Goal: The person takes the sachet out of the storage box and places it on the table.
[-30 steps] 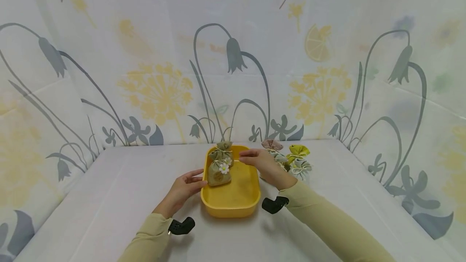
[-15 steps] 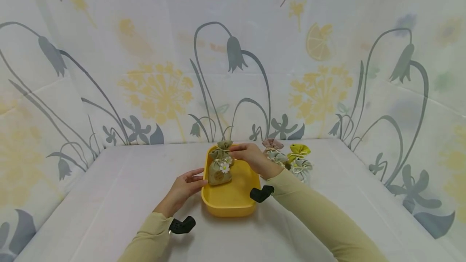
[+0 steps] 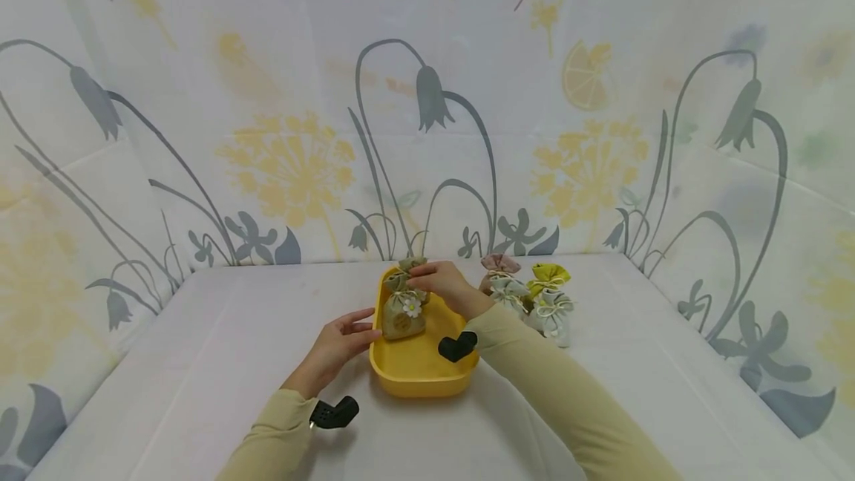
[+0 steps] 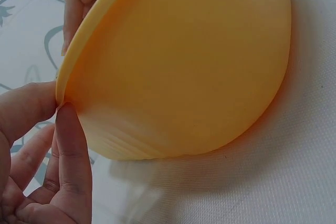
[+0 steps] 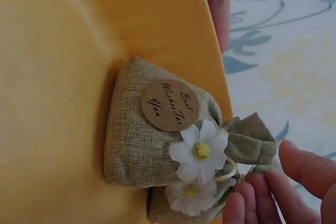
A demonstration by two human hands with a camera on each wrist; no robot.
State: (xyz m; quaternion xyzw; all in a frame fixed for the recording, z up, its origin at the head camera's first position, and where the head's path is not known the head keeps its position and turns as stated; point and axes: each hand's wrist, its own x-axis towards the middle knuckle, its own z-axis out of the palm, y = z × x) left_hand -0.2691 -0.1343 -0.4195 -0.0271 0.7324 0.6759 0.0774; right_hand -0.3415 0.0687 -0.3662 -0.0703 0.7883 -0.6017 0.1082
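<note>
A yellow plastic tub (image 3: 427, 389) stands on the table. My left hand (image 3: 337, 353) pinches its left rim between thumb and fingers, as the left wrist view shows. Two green drawstring pouches lie along the tub's left side, each with a white flower. The front pouch (image 5: 142, 129) has a round "Best Wishes For You" label; the rear pouch (image 3: 413, 264) is partly hidden behind it. My right hand (image 3: 444, 284) hovers at the necks of the pouches. Its thumb and bent fingers stand apart beside the rear pouch's neck, and no firm grip shows.
Several more pouches sit right of the tub: a pink pouch (image 3: 501, 266), a pale blue-grey pouch (image 3: 509, 289), a yellow-green pouch (image 3: 550, 276) and a whitish pouch (image 3: 553, 310). A flower-printed curtain (image 3: 427, 169) rises behind the white table (image 3: 220, 347).
My right hand has moved left from the tub's right side to the pouch necks. The left hand stays at the rim, and the tub and pouches have hardly moved.
</note>
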